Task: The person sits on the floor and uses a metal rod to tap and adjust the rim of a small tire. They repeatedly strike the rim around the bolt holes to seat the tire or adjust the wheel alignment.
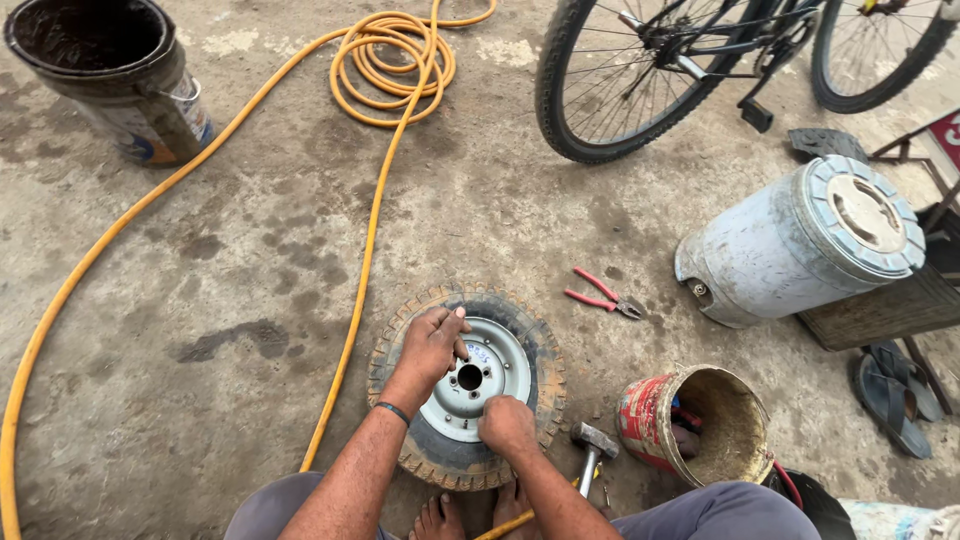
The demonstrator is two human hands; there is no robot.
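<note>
Both hands press on the wheel (467, 385): left hand (433, 343) spread flat on the rim, right hand (507, 425) fisted, grip unclear; hammer (592, 441) just right.

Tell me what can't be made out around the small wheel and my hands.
Head view only:
- Right hand fingers: curled on the rim, grip hidden.
- Tyre near edge: behind both forearms.
- Hammer handle: hidden behind the right forearm.
- Tilted bucket contents: too dark.

Soft, even daylight is falling across the concrete floor (250, 250), casting faint shadows; edges are bowing slightly, focus staying sharp.
</note>
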